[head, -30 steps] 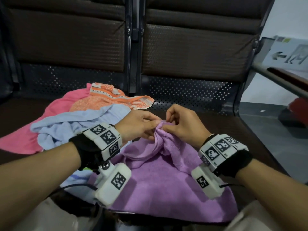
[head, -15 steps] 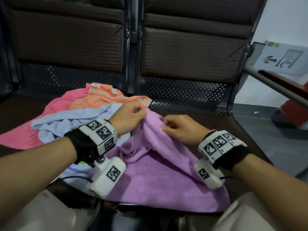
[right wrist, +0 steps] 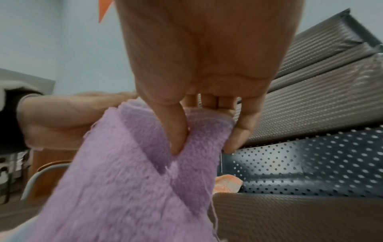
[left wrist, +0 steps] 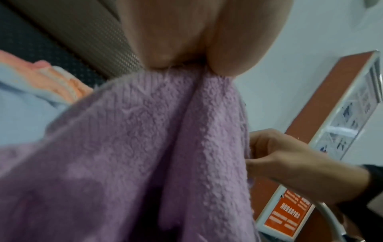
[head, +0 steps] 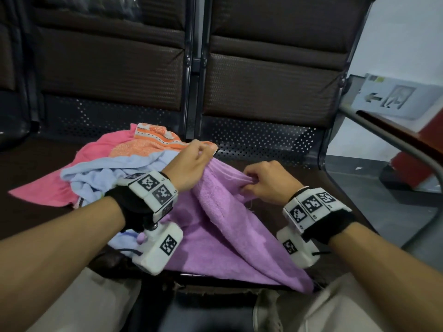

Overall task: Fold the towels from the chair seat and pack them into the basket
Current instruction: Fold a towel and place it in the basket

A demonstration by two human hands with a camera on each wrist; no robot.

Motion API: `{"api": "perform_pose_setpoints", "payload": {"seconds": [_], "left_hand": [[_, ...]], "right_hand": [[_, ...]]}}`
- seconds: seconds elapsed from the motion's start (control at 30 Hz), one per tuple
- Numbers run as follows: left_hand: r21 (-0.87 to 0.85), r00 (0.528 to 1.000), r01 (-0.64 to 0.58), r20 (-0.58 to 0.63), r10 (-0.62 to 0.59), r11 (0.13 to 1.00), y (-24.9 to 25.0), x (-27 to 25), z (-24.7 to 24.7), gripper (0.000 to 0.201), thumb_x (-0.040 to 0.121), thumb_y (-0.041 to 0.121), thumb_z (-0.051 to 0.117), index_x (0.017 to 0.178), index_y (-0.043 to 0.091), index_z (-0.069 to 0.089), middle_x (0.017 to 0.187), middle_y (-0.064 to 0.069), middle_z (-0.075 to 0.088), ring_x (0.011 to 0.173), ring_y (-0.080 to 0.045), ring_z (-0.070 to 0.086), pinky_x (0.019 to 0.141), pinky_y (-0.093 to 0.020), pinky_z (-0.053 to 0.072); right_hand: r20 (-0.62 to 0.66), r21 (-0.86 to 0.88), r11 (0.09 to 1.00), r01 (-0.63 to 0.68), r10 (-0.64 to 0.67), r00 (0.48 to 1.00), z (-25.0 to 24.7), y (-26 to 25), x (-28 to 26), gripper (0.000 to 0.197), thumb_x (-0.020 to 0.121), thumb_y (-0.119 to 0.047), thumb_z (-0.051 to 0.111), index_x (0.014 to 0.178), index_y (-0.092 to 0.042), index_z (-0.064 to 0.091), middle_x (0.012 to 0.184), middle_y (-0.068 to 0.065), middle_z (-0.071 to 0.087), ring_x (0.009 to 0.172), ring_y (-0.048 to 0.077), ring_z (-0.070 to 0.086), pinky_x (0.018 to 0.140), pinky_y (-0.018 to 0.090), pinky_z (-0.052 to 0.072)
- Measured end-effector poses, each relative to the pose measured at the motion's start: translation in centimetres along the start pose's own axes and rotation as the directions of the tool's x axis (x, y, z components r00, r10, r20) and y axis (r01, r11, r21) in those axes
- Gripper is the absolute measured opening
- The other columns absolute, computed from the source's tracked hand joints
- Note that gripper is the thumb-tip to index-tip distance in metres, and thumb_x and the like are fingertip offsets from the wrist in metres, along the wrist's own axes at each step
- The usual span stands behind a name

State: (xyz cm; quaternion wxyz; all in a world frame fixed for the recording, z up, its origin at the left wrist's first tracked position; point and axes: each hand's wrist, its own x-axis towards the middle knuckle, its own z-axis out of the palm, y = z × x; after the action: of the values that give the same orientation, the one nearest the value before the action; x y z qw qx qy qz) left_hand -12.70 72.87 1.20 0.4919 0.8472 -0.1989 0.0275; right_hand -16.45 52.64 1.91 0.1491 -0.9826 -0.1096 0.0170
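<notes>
Both hands hold the same purple towel (head: 215,236) by its far edge. The left hand (head: 189,164) pinches one stretch of that edge between thumb and curled fingers and lifts it highest, out over the middle of the chair seat (head: 275,164). The right hand (head: 268,183) pinches the edge a little to the right and lower, its thumb (right wrist: 176,131) pressed into the pile against the fingers behind. Between the two hands the edge runs left to right as a short, sagging span, so the towel's long axis lies across the person's body, and the cloth falls from the hands back toward the seat's near edge, where the lower part lies spread flat and a corner droops over the front lip. The towel is directly under and between both hands, neither nearer than the other. A likely next move is drawing the hands apart to pull the edge straight before folding. Just left of the left hand, touching the purple towel, lies a loose heap on the neighbouring seat: a light blue towel (head: 100,173) on top, an orange patterned towel (head: 148,142) behind it toward the backrest, and a pink towel (head: 60,188) underneath, spreading to the left. No basket is visible in any view, so what it holds cannot be told.
</notes>
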Motion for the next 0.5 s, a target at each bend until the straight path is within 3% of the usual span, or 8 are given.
{"api": "perform_pose_setpoints", "payload": {"seconds": [0.07,0.1,0.17,0.23,0.3,0.4,0.5], "left_hand": [[0.092,0.99,-0.074,0.13,0.062,0.993,0.4,-0.8,-0.5,0.02,0.096,0.037,0.041,0.103,0.018,0.046,0.079,0.012,0.049,0.07,0.007,0.048,0.062,-0.007,0.036],[0.154,0.978,-0.104,0.195,0.072,0.983,0.6,-1.0,-0.8,0.026,0.094,0.038,0.043,0.111,0.018,0.045,0.088,0.007,0.055,0.079,0.002,0.053,0.067,-0.007,0.037],[0.26,0.953,-0.174,0.286,0.096,0.95,1.1,-1.3,-1.4,0.042,0.093,0.033,0.05,0.129,0.014,0.04,0.123,-0.003,0.055,0.113,-0.012,0.053,0.094,-0.019,0.039],[0.311,0.939,-0.223,0.322,0.118,0.924,1.7,-1.5,-1.9,0.05,0.093,0.027,0.053,0.137,0.01,0.036,0.139,-0.005,0.044,0.127,-0.017,0.043,0.107,-0.028,0.033],[0.346,0.94,-0.254,0.309,0.146,0.903,2.0,-1.4,-2.7,0.039,0.093,0.024,0.052,0.129,0.009,0.044,0.124,-0.009,0.049,0.116,-0.021,0.048,0.099,-0.025,0.035],[0.402,0.937,-0.28,0.31,0.159,0.872,3.0,-0.4,-4.2,0.009,0.095,0.018,0.051,0.097,0.01,0.048,0.097,-0.009,0.043,0.091,-0.021,0.051,0.087,-0.031,0.042],[0.532,0.952,-0.266,0.275,0.133,0.804,4.6,2.2,-6.1,0.025,0.095,0.023,0.052,0.076,0.016,0.038,0.087,-0.005,0.044,0.086,-0.024,0.052,0.076,-0.03,0.039]], "right_hand": [[-0.057,0.012,1.0,-0.013,0.013,0.998,-0.5,0.0,-0.6,0.009,0.076,-0.024,0.071,0.071,-0.023,0.064,0.067,-0.005,0.058,0.069,0.014,0.056,0.059,0.02,0.034],[-0.108,0.009,1.0,-0.012,0.013,0.994,-0.9,0.0,-0.8,0.004,0.076,-0.02,0.07,0.073,-0.021,0.068,0.068,-0.004,0.057,0.071,0.015,0.057,0.057,0.017,0.031],[-0.207,-0.019,1.0,-0.019,0.015,0.978,-1.8,0.0,-1.3,0.006,0.076,-0.016,0.068,0.079,-0.017,0.073,0.078,0.001,0.053,0.083,0.019,0.054,0.062,0.016,0.029],[-0.262,-0.031,0.999,-0.026,0.017,0.965,-2.9,-0.2,-1.8,0.007,0.078,-0.023,0.069,0.081,-0.018,0.072,0.091,0.004,0.046,0.093,0.02,0.043,0.078,0.023,0.03],[-0.246,0.016,0.999,-0.034,0.037,0.968,-4.2,-0.8,-1.9,0.01,0.079,-0.026,0.07,0.077,-0.018,0.064,0.093,0.004,0.046,0.094,0.022,0.045,0.083,0.029,0.034],[-0.189,0.019,0.997,-0.07,0.072,0.979,-6.8,-1.8,-1.3,0.017,0.082,-0.021,0.064,0.071,-0.025,0.05,0.085,0.006,0.06,0.088,0.029,0.058,0.071,0.031,0.041],[-0.185,-0.06,0.992,-0.112,0.1,0.978,-9.7,-2.5,0.2,0.015,0.081,-0.011,0.057,0.08,-0.024,0.064,0.09,0.01,0.067,0.092,0.03,0.061,0.078,0.036,0.051]]}}
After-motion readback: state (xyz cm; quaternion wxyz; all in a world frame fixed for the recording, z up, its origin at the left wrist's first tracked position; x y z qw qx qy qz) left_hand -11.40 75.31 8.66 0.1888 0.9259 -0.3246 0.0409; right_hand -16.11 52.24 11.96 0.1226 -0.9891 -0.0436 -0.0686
